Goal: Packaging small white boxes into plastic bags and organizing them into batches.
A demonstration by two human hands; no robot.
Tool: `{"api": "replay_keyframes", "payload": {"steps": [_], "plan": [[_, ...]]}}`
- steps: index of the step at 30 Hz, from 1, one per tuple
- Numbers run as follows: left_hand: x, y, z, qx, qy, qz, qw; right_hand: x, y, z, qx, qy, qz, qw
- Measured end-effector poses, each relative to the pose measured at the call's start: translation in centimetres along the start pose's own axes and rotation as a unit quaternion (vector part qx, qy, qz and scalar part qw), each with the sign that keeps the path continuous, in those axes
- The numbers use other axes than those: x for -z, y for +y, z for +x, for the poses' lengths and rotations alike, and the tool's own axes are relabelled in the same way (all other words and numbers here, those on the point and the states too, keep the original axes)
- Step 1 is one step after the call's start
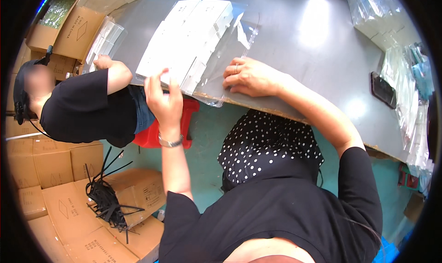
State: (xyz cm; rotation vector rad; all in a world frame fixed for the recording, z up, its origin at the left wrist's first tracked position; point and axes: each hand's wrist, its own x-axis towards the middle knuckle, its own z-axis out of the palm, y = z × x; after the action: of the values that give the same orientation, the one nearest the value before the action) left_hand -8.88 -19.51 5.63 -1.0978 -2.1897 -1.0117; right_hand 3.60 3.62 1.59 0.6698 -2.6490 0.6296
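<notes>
White boxes (184, 37) lie in close rows on the grey table, with a clear plastic bag (220, 62) spread under and beside their right side. The bag's lower end hangs over the table's near edge. My left hand (163, 99) is raised at the near end of the boxes, its fingers apart and slightly blurred, with nothing seen in them. My right hand (251, 76) rests on the table to the right of the boxes. Its fingers are curled down on the bag's right edge, and their tips are partly hidden.
A co-worker (87, 104) sits at the left, one hand by other white boxes (105, 41). At the right lie a phone (383, 89) and stacked clear bags (405, 97). Cardboard cartons (69, 207) carry black straps (108, 201) at lower left, near a red stool (186, 120).
</notes>
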Motion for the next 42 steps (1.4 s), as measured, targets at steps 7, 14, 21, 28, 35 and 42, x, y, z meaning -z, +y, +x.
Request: {"api": "replay_keyframes", "payload": {"steps": [7, 14, 21, 28, 35, 42], "plan": [[-4.7, -1.7, 4.5, -0.033, -0.312, 0.198, 0.929, -0.1, 0.9, 1.5, -0.016, -0.060, 0.072, 0.995], [-3.7, -5.4, 5.6, -0.171, -0.276, 0.145, 0.935, -0.1, 0.2, 3.5, -0.049, -0.116, 0.079, 0.989], [-2.2, -1.9, 2.2, -0.115, -0.013, 0.092, 0.989, -3.5, -1.0, 4.0, 0.042, -0.006, 0.047, 0.998], [-1.1, -0.6, -8.7, 0.507, -0.088, -0.491, 0.703, -4.5, -3.6, 4.3, -0.040, 0.023, 0.123, 0.991], [0.4, -0.5, -8.2, 0.526, -0.148, -0.600, 0.584, -5.8, -5.7, 4.7, -0.044, 0.053, 0.149, 0.987], [0.6, -1.4, -8.0, 0.524, -0.171, -0.608, 0.571, -5.3, -6.3, 5.4, 0.030, 0.033, -0.019, 0.999]]}}
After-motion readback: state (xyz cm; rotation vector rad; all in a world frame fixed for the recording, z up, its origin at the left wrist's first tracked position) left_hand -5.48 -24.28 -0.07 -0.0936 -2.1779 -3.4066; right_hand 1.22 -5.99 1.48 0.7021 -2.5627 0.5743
